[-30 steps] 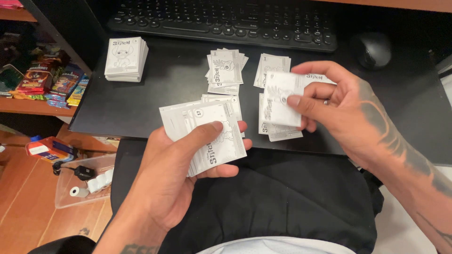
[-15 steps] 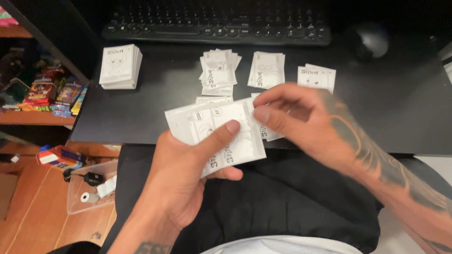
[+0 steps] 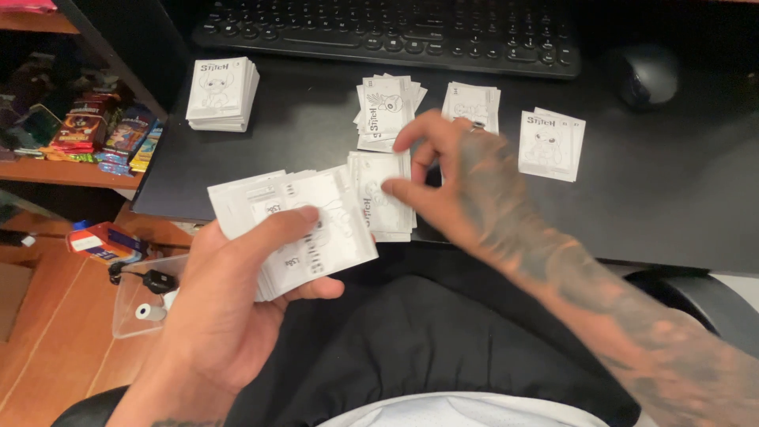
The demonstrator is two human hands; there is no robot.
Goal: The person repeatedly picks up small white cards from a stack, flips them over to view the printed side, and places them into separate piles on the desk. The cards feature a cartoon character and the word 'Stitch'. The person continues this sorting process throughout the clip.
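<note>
The left hand [image 3: 229, 308] is clamped on a fanned stack [image 3: 296, 229] of thin white cards, thumb pressed across the top card and fingers curled beneath, held just off the near edge of the black desk [image 3: 672, 205], above the lap. The right hand [image 3: 451, 178] reaches over the desk with fingers loosely spread and nothing pinched between them; its thumb tip lies on or just above the near pile [image 3: 383, 194], though motion blur leaves contact uncertain. The cards look light, slick and slightly flexible, so a fan like this would likely slide apart unless the thumb keeps pressure on it; a single card is probably best taken at a free corner or short edge, between thumb and forefinger. Farther off lie more piles: a squared one at far left [image 3: 221, 93], a ragged one in the middle [image 3: 385, 111], another [image 3: 473, 103] partly hidden behind the right hand, and a small one at right [image 3: 552, 142]. A keyboard [image 3: 387, 32] bounds the far side and a mouse [image 3: 647, 75] sits far right. Bare desk lies between the far-left pile and the middle piles, and to the right of the small pile; the near pile sits close to the desk's near edge.
</note>
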